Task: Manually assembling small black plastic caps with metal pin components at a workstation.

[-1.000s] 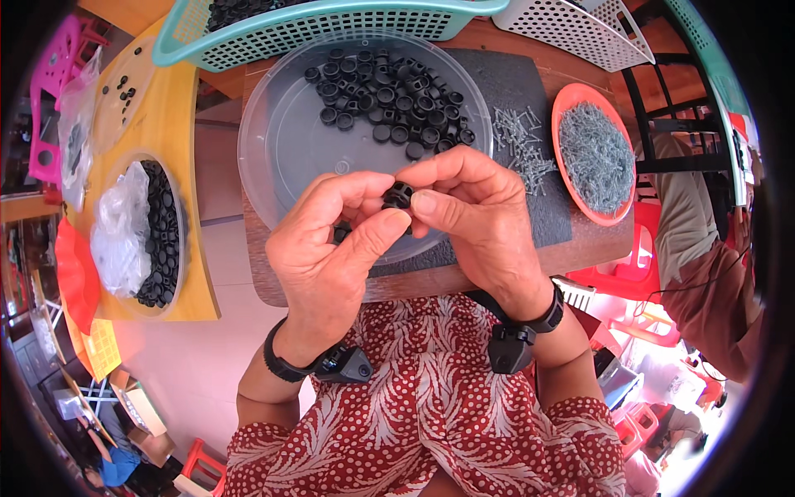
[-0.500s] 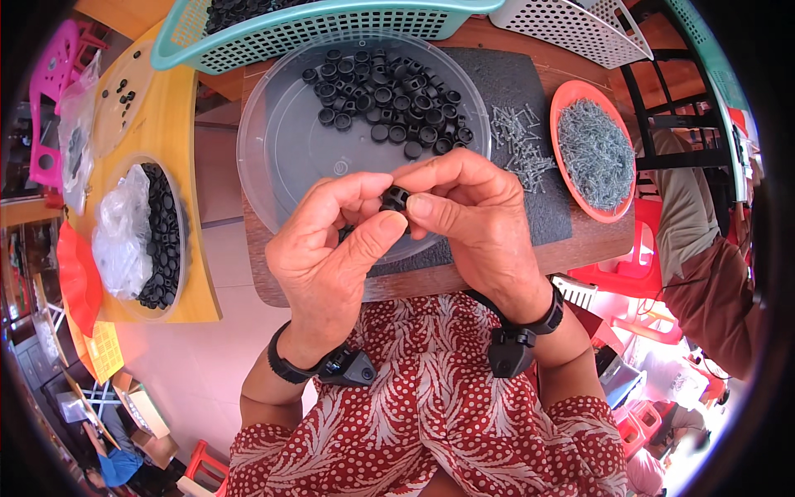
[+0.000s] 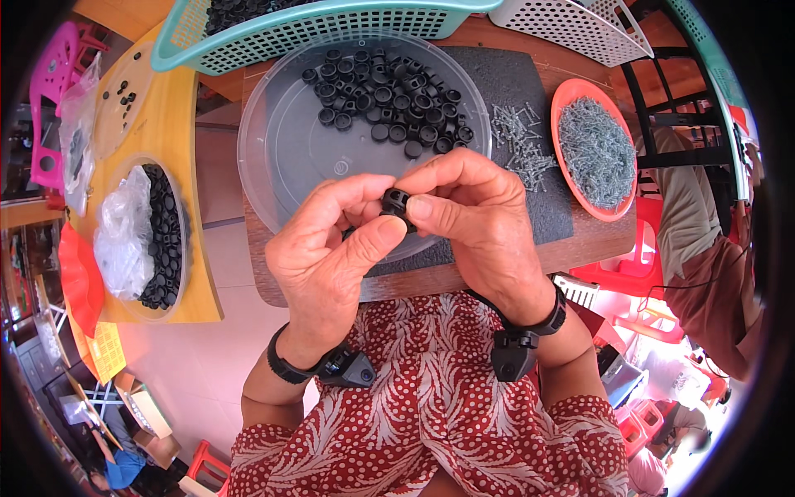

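Between my hands is a small black plastic part (image 3: 395,201) with openings in its side, held over the near edge of a clear round tray (image 3: 252,166). My left hand (image 3: 325,240) pinches it from the left with thumb and fingers. From the right, my right hand (image 3: 480,224) grips the same part with thumb and forefinger. Under the left fingers some black plastic shows, mostly hidden. A heap of similar round black parts (image 3: 383,95) lies at the tray's far side. Loose silver screws (image 3: 522,149) are strewn on the dark mat (image 3: 497,79) right of the tray.
An orange bowl (image 3: 561,157) piled with screws stands at the right. Behind the tray are a teal basket (image 3: 331,29) and a white basket (image 3: 580,33). On a yellow table (image 3: 199,257) at left sits a tub (image 3: 184,248) of black parts and a plastic bag. Another person (image 3: 696,232) is at right.
The small black part has turned slightly between my fingers, and my left thumb has shifted a little. Both hands stay in nearly the same place.
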The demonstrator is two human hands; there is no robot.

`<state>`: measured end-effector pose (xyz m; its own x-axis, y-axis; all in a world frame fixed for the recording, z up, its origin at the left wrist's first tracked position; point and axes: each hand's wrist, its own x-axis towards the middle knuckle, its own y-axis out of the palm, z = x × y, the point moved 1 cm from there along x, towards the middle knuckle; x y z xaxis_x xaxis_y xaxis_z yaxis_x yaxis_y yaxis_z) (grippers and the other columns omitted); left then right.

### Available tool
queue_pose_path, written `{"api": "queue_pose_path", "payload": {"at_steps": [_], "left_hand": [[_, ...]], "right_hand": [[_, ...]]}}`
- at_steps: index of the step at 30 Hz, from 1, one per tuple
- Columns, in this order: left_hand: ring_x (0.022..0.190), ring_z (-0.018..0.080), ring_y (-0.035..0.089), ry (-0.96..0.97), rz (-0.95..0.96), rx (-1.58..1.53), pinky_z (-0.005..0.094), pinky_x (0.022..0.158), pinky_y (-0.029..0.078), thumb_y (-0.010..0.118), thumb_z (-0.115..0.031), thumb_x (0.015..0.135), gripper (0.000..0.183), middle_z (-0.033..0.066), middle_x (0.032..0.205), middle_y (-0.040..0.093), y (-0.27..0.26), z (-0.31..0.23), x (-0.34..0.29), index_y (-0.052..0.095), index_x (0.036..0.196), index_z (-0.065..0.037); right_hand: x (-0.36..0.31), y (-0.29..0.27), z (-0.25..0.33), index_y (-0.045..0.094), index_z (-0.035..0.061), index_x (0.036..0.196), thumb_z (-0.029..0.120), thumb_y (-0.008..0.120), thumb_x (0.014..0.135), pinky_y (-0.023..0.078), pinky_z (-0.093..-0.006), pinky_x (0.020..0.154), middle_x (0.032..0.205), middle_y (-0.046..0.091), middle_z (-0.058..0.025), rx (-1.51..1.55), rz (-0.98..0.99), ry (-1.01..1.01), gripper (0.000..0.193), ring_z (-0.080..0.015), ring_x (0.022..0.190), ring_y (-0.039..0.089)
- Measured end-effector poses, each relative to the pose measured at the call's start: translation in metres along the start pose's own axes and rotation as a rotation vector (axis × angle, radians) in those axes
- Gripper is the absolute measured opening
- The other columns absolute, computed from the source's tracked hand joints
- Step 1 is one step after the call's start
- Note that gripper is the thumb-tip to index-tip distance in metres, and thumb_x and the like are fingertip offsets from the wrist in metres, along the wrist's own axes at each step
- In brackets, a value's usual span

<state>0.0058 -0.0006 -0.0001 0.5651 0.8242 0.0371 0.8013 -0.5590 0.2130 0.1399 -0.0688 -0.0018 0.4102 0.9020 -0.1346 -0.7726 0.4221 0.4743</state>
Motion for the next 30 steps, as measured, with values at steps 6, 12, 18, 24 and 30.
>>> {"api": "queue_pose_path", "payload": {"at_steps": [6,12,18,24,30], "left_hand": [[0.076,0.0076,0.052,0.003,0.006,0.035,0.0200,0.069,0.045,0.071,-0.002,0.078,0.031,0.0018,0.087,0.058,0.000,0.000,0.002,0.062,0.106,0.004],[0.076,0.0077,0.055,-0.052,0.038,-0.017,0.0198,0.069,0.047,0.070,-0.005,0.080,0.030,0.0023,0.084,0.060,0.000,-0.003,0.002,0.061,0.107,0.005],[0.072,0.0083,0.055,-0.084,0.032,-0.064,0.0188,0.065,0.044,0.070,-0.014,0.081,0.033,0.0046,0.085,0.062,0.004,-0.002,0.002,0.059,0.106,0.005],[0.075,0.0071,0.057,0.121,0.059,0.118,0.0202,0.067,0.047,0.067,-0.013,0.084,0.024,0.0033,0.085,0.061,0.005,0.004,0.004,0.057,0.100,0.002],[0.068,0.0093,0.056,0.349,0.059,0.245,0.0219,0.060,0.046,0.073,-0.016,0.078,0.028,0.0053,0.078,0.060,-0.001,0.014,0.010,0.058,0.095,0.001]], "right_hand": [[0.000,0.000,0.000,0.066,0.0008,0.087,-0.008,0.063,0.078,0.048,-0.0212,0.066,0.082,0.065,-0.0041,0.025,0.011,-0.007,0.013,-0.0083,0.073,0.058],[0.000,0.002,0.001,0.066,0.0008,0.087,-0.008,0.063,0.078,0.048,-0.0214,0.066,0.082,0.065,-0.0041,0.012,0.013,-0.012,0.013,-0.0082,0.072,0.058],[-0.002,0.002,0.000,0.065,-0.0004,0.089,-0.008,0.063,0.079,0.049,-0.0222,0.068,0.082,0.065,-0.0043,-0.003,0.005,-0.023,0.013,-0.0086,0.074,0.059],[-0.005,0.004,0.004,0.064,-0.0013,0.089,-0.009,0.062,0.079,0.049,-0.0223,0.071,0.084,0.065,-0.0045,-0.065,-0.034,-0.027,0.013,-0.0087,0.077,0.059],[-0.006,0.005,0.012,0.064,-0.0022,0.089,-0.008,0.061,0.080,0.049,-0.0226,0.072,0.085,0.064,-0.0048,-0.031,0.033,-0.043,0.012,-0.0093,0.079,0.059]]}}
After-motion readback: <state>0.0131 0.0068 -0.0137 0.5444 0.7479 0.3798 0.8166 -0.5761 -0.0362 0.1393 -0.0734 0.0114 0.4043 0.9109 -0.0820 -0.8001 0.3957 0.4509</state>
